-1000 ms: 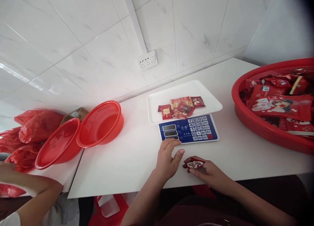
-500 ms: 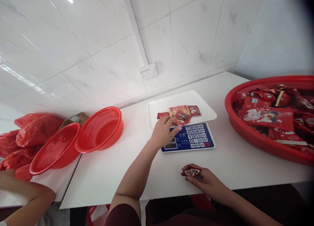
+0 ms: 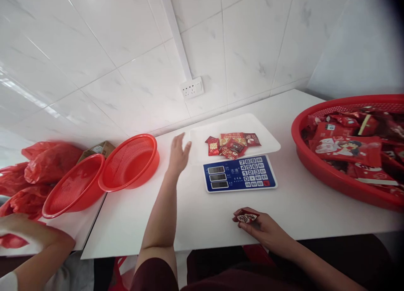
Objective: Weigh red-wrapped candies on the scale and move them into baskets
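Observation:
My left hand (image 3: 179,153) is raised just left of the white scale tray (image 3: 267,144), fingers apart and nothing in them. On the tray lie several small snack packets (image 3: 232,144), mostly red, one with a yellowish front. In front of the tray is the scale's blue keypad panel (image 3: 240,174), its displays lit but too small to read. Near the table's front edge my right hand (image 3: 260,228) is closed around a small red snack packet (image 3: 246,217) with dark lettering on a white patch.
A large red basket (image 3: 298,144) full of snack packets stands at the right. Two red plastic baskets (image 3: 104,173) sit at the left, beside red plastic bags (image 3: 52,160) and a cardboard box (image 3: 105,149). Another person's arm (image 3: 47,249) reaches in at lower left.
My left hand has left the packets on the tray and moved left, uncovering the scale's displays. Another red packet now shows at the tray's left. My right hand keeps its packet.

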Tool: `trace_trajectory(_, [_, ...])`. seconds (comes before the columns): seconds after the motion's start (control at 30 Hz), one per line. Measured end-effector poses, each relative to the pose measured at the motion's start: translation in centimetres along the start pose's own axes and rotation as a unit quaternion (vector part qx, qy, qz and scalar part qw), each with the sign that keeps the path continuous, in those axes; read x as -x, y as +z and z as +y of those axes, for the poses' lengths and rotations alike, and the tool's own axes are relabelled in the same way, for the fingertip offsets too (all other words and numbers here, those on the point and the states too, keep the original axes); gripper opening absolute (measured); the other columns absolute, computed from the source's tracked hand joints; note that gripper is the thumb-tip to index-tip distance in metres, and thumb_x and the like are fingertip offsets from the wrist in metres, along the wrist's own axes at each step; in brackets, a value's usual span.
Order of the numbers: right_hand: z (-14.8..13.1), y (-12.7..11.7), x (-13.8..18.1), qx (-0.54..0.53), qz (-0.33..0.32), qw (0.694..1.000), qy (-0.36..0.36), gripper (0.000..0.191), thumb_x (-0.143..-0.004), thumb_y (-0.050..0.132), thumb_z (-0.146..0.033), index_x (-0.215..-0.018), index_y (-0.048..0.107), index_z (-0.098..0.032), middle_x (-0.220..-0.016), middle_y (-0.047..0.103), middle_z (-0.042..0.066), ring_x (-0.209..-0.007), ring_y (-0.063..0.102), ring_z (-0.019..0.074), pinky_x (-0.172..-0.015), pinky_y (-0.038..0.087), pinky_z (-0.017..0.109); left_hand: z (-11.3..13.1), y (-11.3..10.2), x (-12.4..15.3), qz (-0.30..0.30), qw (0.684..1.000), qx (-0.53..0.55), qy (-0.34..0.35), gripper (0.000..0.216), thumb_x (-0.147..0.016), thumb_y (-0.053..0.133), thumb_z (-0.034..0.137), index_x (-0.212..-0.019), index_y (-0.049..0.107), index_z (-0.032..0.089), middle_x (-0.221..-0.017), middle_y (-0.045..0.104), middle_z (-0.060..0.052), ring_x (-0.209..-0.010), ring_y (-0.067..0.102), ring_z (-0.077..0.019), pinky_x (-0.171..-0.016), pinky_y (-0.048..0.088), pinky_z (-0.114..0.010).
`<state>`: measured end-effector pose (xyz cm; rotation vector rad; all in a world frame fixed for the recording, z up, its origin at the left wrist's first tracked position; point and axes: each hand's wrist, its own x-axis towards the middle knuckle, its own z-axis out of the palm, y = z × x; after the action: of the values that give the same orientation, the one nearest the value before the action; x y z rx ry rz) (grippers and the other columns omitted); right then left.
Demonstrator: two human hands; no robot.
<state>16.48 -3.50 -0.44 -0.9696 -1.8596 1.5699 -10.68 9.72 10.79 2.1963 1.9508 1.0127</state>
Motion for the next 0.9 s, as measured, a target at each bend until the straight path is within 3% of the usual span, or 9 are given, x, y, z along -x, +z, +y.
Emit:
trace_trajectory(0.13, [0.3,0.0,0.0,0.001,-0.002,1.0,0.005,0.038,-0.087,0.05,-0.051,-0.101,0.066,-0.019,-0.109,0.065,0.008,-0.104,0.06,0.0226,-0.094,0.046,0.034,-4.4,-3.6,3.2,0.01,0.961,-0.199,-0.193,0.062,-0.093,0.033,0.05,-0.143,0.032,0.013,-0.148,0.033,-0.019,-0.141,0.017,-0.0369,-0.11,0.016,-0.06])
trace_trajectory(0.23, [0.1,0.0,-0.1,0.002,-0.011,1.0,0.006,0.038,-0.088,0.05,-0.05,-0.1,0.067,-0.018,-0.109,0.065,0.008,-0.103,0.06,0.0228,-0.093,0.047,0.034,-6.3,-5.1,5.3,-0.019,0.925,-0.274,-0.262,0.063,-0.092,0.032,0.05,-0.143,0.032,0.012,-0.144,0.039,-0.02,-0.139,0.022,-0.0374,-0.11,0.013,-0.062])
trace_trajectory(0.37, [-0.2,-0.1,-0.2,0.009,-0.017,1.0,0.013,0.037,-0.088,0.049,-0.05,-0.101,0.066,-0.019,-0.11,0.064,0.008,-0.104,0.06,0.0222,-0.093,0.047,0.033,-6.9,-5.5,6.5,-0.015,0.925,-0.279,-0.256,0.059,-0.093,0.034,0.048,-0.139,0.038,0.011,-0.131,0.055,-0.018,-0.128,0.043,-0.0334,-0.111,0.016,-0.058])
trace_trajectory(0.53, [-0.4,0.1,-0.1,0.012,-0.004,1.0,0.029,0.039,-0.087,0.05,-0.052,-0.101,0.067,-0.019,-0.109,0.064,0.008,-0.104,0.06,0.0229,-0.094,0.047,0.033,-5.5,-4.8,6.7,-0.013,0.946,-0.249,-0.209,0.055,-0.093,0.037,0.046,-0.136,0.041,0.011,-0.124,0.061,-0.017,-0.119,0.052,-0.0314,-0.109,0.024,-0.053])
trace_trajectory(0.77, [-0.2,0.1,0.1,0.018,-0.002,0.999,0.031,0.04,-0.087,0.049,-0.053,-0.101,0.066,-0.02,-0.11,0.065,0.007,-0.105,0.06,0.0217,-0.094,0.047,0.031,-1.9,-3.6,6.8,-0.072,0.965,-0.198,-0.153,0.055,-0.093,0.038,0.047,-0.138,0.037,0.015,-0.128,0.057,-0.016,-0.122,0.049,-0.032,-0.102,0.035,-0.051])
trace_trajectory(0.9, [0.2,0.2,0.0,0.017,0.001,1.0,0.026,0.04,-0.087,0.05,-0.053,-0.103,0.066,-0.02,-0.112,0.065,0.007,-0.106,0.06,0.022,-0.094,0.047,0.031,-0.1,-2.3,5.7,-0.074,0.981,-0.15,-0.098,0.052,-0.092,0.04,0.048,-0.137,0.038,0.019,-0.142,0.044,-0.014,-0.135,0.033,-0.0318,-0.107,0.029,-0.052])
